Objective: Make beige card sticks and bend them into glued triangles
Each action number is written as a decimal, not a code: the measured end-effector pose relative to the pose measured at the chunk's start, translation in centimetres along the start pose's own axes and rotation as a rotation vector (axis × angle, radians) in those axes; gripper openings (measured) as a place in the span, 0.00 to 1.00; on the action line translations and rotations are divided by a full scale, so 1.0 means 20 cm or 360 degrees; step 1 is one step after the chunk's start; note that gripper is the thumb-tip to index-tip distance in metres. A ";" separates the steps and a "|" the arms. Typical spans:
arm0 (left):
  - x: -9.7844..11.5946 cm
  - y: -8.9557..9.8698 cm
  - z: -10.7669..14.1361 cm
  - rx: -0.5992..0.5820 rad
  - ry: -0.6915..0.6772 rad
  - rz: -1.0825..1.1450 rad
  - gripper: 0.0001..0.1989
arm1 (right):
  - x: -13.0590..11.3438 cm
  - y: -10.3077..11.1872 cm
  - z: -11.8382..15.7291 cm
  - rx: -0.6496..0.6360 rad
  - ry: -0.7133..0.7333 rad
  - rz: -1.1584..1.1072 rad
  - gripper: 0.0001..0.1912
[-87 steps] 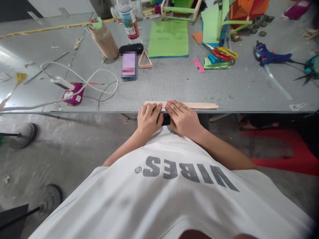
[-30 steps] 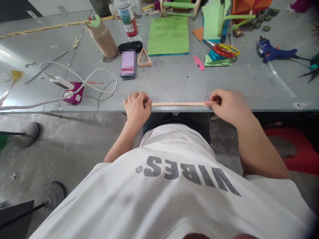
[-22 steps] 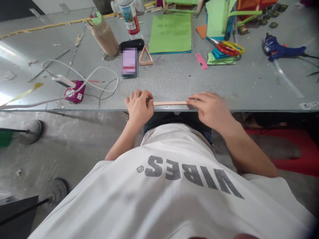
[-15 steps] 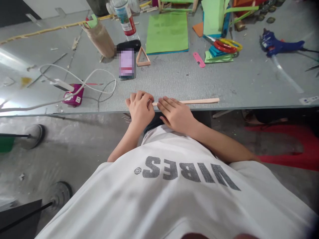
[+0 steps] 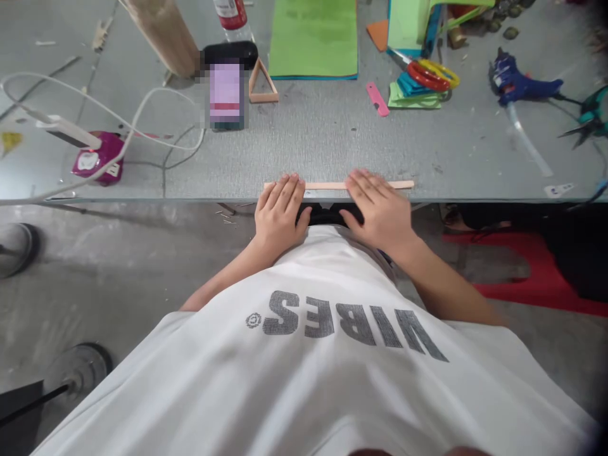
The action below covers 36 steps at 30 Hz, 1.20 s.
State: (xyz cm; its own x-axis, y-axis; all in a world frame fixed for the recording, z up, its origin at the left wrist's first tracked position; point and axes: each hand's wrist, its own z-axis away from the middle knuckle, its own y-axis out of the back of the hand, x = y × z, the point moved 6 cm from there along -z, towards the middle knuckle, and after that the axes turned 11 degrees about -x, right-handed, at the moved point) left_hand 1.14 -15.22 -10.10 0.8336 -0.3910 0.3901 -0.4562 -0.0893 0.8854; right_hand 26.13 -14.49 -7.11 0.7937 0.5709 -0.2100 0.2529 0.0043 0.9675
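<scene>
L hand (image 5: pixel 279 220) & R hand (image 5: pixel 386 217), both open flat, press wooden strip (image 5: pixel 327 186) nr table edge (image 5: pixel 213 199), prob. steadying it.

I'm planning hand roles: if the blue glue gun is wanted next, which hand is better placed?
Right, probably: the right hand is nearer the glue gun, while the left hand lies farther off, though both rest on the pale strip.

The glue gun (image 5: pixel 525 85) is blue, the comb-like piece (image 5: pixel 377 99) pink.

Btl (image 5: pixel 231 14) & cup (image 5: pixel 165 39) tops cut off; phone (image 5: pixel 226 92) blurred; strip (image 5: pixel 325 186) pt. hidden by L hand (image 5: pixel 281 214), R hand (image 5: pixel 381 212)
</scene>
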 end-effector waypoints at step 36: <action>-0.24 0.31 -0.30 -0.0391 0.0042 0.0880 0.17 | 0.58 0.18 0.02 0.0447 -0.0585 -0.1564 0.18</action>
State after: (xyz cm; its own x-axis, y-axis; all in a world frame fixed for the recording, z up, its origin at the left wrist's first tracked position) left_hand -3.87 -8.49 -4.94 0.5024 -0.2960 0.8124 -0.7414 0.3360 0.5809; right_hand 36.45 -8.09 -6.18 0.2803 0.1396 -0.9497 0.9487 0.1104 0.2963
